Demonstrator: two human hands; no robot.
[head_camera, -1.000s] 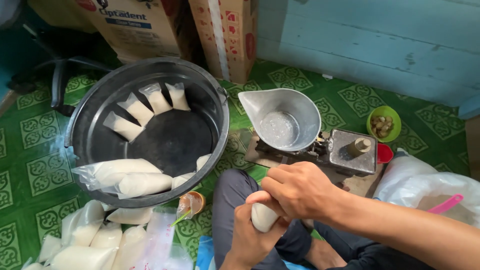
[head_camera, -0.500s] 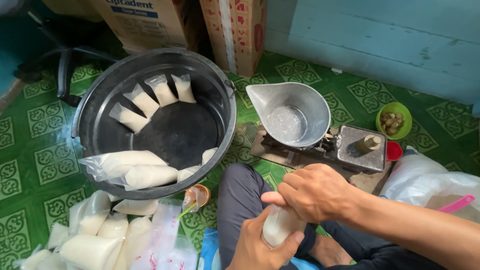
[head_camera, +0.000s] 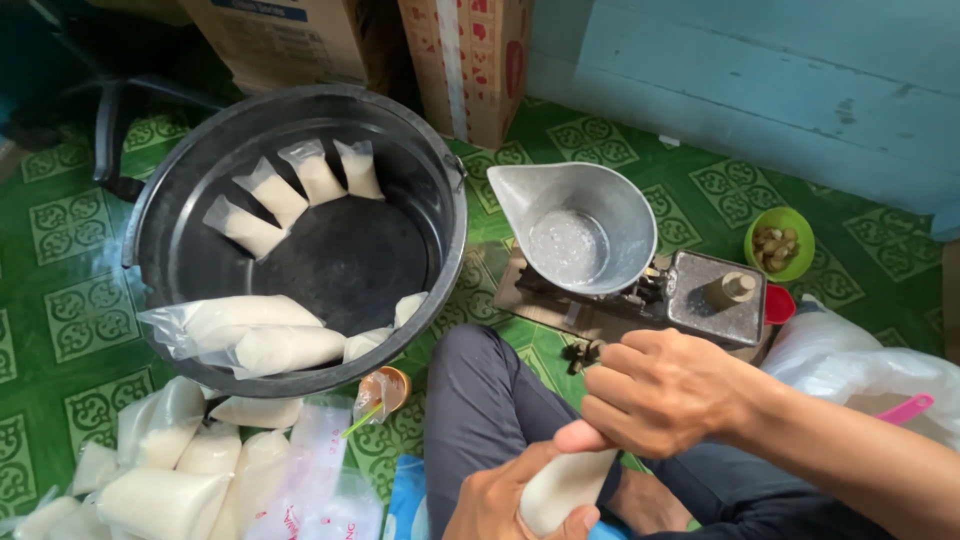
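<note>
My left hand (head_camera: 495, 500) grips the lower part of a small plastic bag of white powder (head_camera: 560, 485) over my lap. My right hand (head_camera: 665, 390) is closed on the bag's top, pinching its neck. Just beyond my hands stands a balance scale (head_camera: 700, 290) with a metal scoop pan (head_camera: 580, 225). A large black basin (head_camera: 190, 180) to the left holds several filled white bags (head_camera: 300, 180) along its far wall and near rim.
More filled bags (head_camera: 160, 480) and empty plastic bags (head_camera: 320, 470) lie on the green patterned floor at the lower left. A small green bowl (head_camera: 780, 240) sits right of the scale, cardboard boxes (head_camera: 460, 60) stand behind, and a large white sack (head_camera: 860, 370) lies at the right.
Both hands have shifted slightly lower and right with the bag. The view has tilted, so the basin and scale sit higher in the picture.
</note>
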